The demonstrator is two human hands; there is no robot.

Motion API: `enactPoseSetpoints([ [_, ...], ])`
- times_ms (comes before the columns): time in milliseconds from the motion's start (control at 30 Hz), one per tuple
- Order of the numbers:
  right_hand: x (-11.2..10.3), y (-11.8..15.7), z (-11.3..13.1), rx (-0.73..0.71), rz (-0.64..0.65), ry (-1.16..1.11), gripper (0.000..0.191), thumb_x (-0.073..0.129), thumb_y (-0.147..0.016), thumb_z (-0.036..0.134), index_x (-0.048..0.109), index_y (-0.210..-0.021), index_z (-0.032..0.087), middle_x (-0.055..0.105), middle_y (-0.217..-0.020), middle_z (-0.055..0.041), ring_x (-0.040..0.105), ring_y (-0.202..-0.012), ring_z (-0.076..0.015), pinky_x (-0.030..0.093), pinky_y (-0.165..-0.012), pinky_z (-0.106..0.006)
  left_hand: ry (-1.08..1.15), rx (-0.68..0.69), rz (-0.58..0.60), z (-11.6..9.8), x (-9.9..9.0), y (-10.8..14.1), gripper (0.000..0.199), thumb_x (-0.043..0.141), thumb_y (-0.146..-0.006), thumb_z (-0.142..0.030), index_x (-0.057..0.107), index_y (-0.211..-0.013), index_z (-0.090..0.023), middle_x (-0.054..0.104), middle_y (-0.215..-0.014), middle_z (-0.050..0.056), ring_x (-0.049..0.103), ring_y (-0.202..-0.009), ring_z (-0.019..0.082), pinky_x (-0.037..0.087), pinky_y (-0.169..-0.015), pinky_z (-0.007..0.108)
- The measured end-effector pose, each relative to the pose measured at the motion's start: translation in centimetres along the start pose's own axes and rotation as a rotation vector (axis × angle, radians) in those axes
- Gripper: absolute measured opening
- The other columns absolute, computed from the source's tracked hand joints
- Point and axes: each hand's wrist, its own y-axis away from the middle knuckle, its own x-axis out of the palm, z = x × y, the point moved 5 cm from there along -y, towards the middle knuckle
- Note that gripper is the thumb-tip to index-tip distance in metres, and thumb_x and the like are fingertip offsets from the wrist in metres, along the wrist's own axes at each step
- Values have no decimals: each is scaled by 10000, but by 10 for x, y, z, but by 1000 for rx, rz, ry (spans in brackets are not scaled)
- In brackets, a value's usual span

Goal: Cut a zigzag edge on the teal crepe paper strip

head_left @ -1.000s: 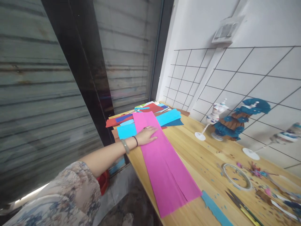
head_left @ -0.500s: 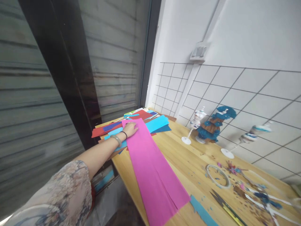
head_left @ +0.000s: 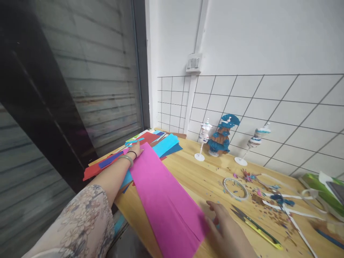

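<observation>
A long pink sheet [head_left: 163,190] lies lengthwise along the wooden table [head_left: 197,175], with a crease or slit near its close end. My left hand [head_left: 136,149] rests on its far end with the fingers spread, beside the pile of coloured paper [head_left: 166,144]. At the sheet's near right edge is my right hand [head_left: 219,224], fingers apart and slightly curved, holding nothing. Scissors with yellow-green handles [head_left: 259,229] lie just right of that hand.
A tape roll [head_left: 235,189], paper scraps and white strips [head_left: 298,225] lie on the right. Three small dress forms, one in a blue and brown dress [head_left: 220,138], stand by the wall grid. A green packet [head_left: 317,188] sits at far right.
My right hand has come into view at the sheet's near right edge. The view has turned to the right, showing the green packet. My left hand stays at the sheet's far end.
</observation>
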Motion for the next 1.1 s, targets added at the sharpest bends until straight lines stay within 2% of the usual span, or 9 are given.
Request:
enactPoseSetpoints([
  [133, 9, -15, 7, 65, 164, 15, 352, 439, -796, 247, 541, -1112, 130, 610, -1087, -144, 592, -966, -246, 416, -827, -320, 64, -42, 16, 3, -4, -7, 338, 501, -835, -323, 491, -1128, -154, 518, -1129, 83, 535, -972, 197, 462, -807, 401],
  [233, 17, -16, 15, 67, 200, 17, 221, 476, -737, 176, 610, -913, 170, 664, -931, -118, 610, -875, -253, 405, -736, -307, 123, -52, 53, 6, -8, -11, 330, 498, -837, -323, 496, -1120, -154, 522, -1123, 82, 538, -965, 193, 464, -803, 397],
  [367, 16, -18, 19, 83, 193, -28, 114, 479, -706, 161, 582, -666, 190, 667, -734, -93, 600, -719, -253, 363, -619, -303, 224, -62, 130, 11, -9, -14, 303, 488, -842, -323, 512, -1100, -165, 529, -1114, 76, 541, -952, 185, 468, -799, 382],
  [533, 9, -20, 12, 105, 190, -173, 125, 480, -730, 246, 530, -625, 200, 629, -686, -40, 563, -657, -185, 353, -569, -249, 419, -103, 179, 15, -9, -14, 304, 489, -842, -321, 510, -1101, -162, 530, -1111, 77, 543, -947, 184, 469, -796, 384],
  [700, 0, -23, -1, 174, 308, -380, 272, 394, -769, 446, 423, -632, 214, 463, -467, 60, 420, -328, -89, 273, -343, -193, 678, -93, 217, 0, -23, -13, 314, 487, -844, -320, 502, -1107, -150, 534, -1099, 80, 549, -928, 179, 476, -781, 383],
  [800, -26, -26, -15, 192, 299, -452, 318, 413, -749, 518, 442, -677, 210, 455, -487, 68, 406, -313, -79, 273, -322, -185, 840, -48, 228, -21, -39, -14, 309, 491, -842, -316, 506, -1100, -145, 540, -1084, 78, 554, -915, 175, 480, -770, 375],
  [933, -93, -24, -30, 220, 57, -432, 354, 485, -734, 548, 533, -732, 197, 549, -590, 6, 487, -454, -118, 323, -362, -195, 1062, 32, 232, -53, -58, -15, 289, 492, -843, -308, 515, -1073, -134, 562, -1020, 68, 570, -844, 152, 496, -718, 339],
  [1033, -137, -8, -28, 235, -104, -326, 404, 471, -712, 604, 554, -766, 212, 579, -607, -18, 484, -484, -138, 339, -371, -205, 1211, 76, 253, -68, -62, -10, 249, 501, -841, -293, 533, -1020, -123, 597, -881, 48, 591, -752, 125, 505, -666, 285],
  [1100, -145, 4, -26, 249, -131, -312, 463, 460, -661, 664, 558, -724, 216, 575, -576, -22, 472, -459, -145, 361, -361, -216, 1287, 78, 281, -71, -56, -5, 222, 514, -833, -287, 551, -975, -120, 610, -795, 47, 605, -710, 119, 506, -647, 256],
])
